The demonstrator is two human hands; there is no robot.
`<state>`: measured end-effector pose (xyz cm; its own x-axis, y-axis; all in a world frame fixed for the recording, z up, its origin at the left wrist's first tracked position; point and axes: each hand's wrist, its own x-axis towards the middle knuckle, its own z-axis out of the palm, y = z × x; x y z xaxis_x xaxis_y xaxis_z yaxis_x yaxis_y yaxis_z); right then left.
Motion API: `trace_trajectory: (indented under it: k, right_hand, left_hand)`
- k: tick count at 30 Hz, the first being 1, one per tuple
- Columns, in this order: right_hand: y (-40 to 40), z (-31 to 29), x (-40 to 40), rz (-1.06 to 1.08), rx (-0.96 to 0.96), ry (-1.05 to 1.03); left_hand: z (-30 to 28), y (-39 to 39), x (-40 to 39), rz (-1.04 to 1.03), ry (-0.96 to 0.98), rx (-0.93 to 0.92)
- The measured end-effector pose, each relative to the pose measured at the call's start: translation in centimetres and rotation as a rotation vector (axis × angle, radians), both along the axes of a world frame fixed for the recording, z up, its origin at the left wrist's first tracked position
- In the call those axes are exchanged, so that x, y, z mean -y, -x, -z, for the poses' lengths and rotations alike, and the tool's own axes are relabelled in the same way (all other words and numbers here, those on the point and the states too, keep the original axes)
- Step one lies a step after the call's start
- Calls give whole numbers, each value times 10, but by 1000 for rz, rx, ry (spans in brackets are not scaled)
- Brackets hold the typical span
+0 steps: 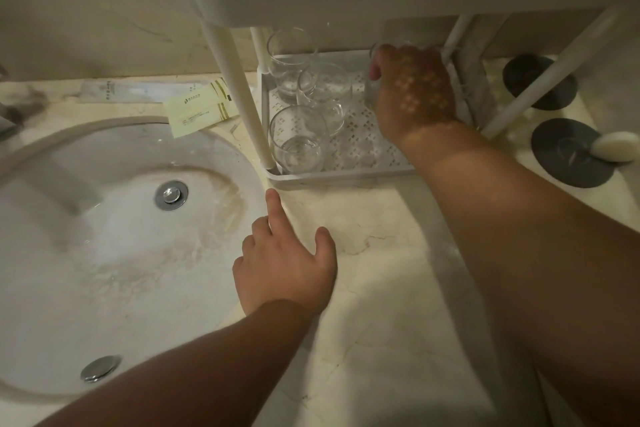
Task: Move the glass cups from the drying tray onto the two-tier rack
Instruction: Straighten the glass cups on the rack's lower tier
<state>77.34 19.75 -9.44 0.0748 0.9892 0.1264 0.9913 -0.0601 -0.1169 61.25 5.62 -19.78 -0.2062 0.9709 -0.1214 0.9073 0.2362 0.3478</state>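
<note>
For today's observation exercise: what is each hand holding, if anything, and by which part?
The right hand grips a glass cup by its side wall, over the lower tier. The left hand holds nothing, fingers resting open on the countertop.

Right hand (414,94) grips a glass cup (372,88) on the rack's lower tier (339,175); left hand (285,260) rests on the counter (381,288).

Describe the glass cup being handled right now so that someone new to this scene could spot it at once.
Find the white two-tier rack standing on the counter right of the sink. On its perforated lower tray stand several clear cups. The one meant is the glass cup at the tray's back right, the only one gripped by the right hand.
</note>
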Motion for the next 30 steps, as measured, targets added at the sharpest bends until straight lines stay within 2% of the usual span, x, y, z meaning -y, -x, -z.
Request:
trace_trajectory:
  k: [8, 25, 27, 30]
  right_hand:
    - [8, 6, 11, 88, 48, 40]
    - [38, 16, 66, 21, -154, 90]
    - [36, 15, 69, -14, -229, 62]
    - [25, 13, 70, 16, -277, -102]
  left_hand:
    - [2, 1, 0, -2, -7, -4]
    - [2, 1, 0, 7, -5, -10]
    - [2, 1, 0, 6, -7, -8]
    - [2, 1, 0, 3, -3, -5]
